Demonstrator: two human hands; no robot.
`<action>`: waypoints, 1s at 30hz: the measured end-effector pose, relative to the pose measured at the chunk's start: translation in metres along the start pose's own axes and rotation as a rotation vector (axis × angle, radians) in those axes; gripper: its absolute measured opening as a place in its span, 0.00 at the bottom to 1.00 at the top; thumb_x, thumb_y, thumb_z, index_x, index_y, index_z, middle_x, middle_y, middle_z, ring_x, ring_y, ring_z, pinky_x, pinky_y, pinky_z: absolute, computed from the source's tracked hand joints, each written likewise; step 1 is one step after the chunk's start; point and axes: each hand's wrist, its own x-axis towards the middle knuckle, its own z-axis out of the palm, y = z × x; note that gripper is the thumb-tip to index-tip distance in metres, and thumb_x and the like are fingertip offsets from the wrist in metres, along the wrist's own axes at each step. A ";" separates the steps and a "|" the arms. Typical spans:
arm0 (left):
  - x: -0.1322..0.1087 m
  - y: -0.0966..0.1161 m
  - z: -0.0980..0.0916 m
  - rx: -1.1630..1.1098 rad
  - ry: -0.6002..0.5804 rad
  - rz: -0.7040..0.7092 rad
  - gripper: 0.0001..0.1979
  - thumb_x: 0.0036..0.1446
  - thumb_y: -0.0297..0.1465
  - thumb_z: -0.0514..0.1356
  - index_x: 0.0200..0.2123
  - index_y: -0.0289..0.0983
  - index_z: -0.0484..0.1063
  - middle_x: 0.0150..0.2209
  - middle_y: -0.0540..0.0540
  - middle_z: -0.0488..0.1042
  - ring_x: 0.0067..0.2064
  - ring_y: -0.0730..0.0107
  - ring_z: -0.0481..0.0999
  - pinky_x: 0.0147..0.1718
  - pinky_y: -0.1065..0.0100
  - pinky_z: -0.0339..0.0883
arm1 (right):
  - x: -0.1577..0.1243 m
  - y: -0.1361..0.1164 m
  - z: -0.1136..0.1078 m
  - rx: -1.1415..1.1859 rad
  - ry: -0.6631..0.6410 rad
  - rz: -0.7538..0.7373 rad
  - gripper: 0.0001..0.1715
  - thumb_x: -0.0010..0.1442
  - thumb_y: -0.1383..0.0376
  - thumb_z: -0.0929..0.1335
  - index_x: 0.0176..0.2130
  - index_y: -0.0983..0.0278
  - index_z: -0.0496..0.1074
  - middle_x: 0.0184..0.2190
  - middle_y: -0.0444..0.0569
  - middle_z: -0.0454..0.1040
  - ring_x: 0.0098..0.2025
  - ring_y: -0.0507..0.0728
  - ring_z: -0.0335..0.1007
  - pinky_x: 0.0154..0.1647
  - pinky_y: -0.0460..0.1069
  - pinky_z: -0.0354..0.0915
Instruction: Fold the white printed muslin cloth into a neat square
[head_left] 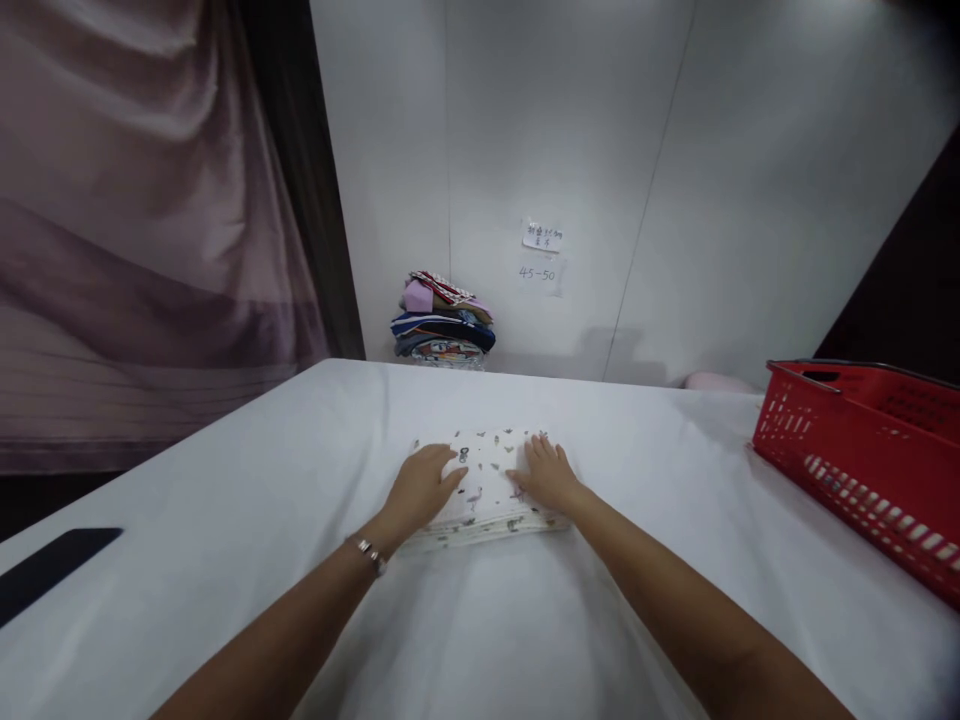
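A folded white cloth [484, 490] printed with flamingos and small leaf-like figures lies flat in front of me, its layered folds showing along the near edge. Resting on its left part is my left hand [424, 482], palm down, thumb and fingers apart. My right hand [550, 474] lies flat on the right part with its fingers spread. Neither hand grips the cloth. Part of the print is hidden beneath my hands. A bracelet [367, 553] circles my left wrist.
The cloth lies on a white-covered table [480, 640]. At right stands a red plastic basket [862, 440]. A dark flat object [52, 570] sits at the left edge. Beyond the far edge is a pile of folded fabrics [444, 325]; a pinkish curtain [142, 250] hangs at left.
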 end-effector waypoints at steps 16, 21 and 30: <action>0.023 -0.044 0.054 0.115 -0.195 -0.330 0.37 0.56 0.51 0.41 0.62 0.33 0.49 0.65 0.41 0.39 0.65 0.53 0.38 0.57 0.48 0.44 | 0.042 0.019 0.028 0.042 0.027 0.050 0.45 0.60 0.44 0.51 0.63 0.73 0.46 0.65 0.58 0.38 0.66 0.63 0.26 0.60 0.57 0.38; 0.042 -0.030 0.038 0.154 -0.258 -0.352 0.37 0.54 0.52 0.42 0.59 0.34 0.54 0.64 0.38 0.43 0.64 0.51 0.40 0.57 0.45 0.39 | 0.044 0.020 0.028 0.029 0.004 0.044 0.45 0.59 0.45 0.51 0.63 0.75 0.46 0.65 0.58 0.38 0.66 0.64 0.26 0.60 0.55 0.41; 0.041 -0.038 0.066 0.199 -0.146 -0.298 0.38 0.56 0.52 0.38 0.61 0.33 0.51 0.64 0.40 0.44 0.65 0.55 0.40 0.59 0.51 0.39 | 0.043 0.018 0.020 -0.020 -0.073 0.050 0.44 0.59 0.45 0.50 0.63 0.73 0.45 0.65 0.57 0.36 0.66 0.64 0.26 0.60 0.58 0.38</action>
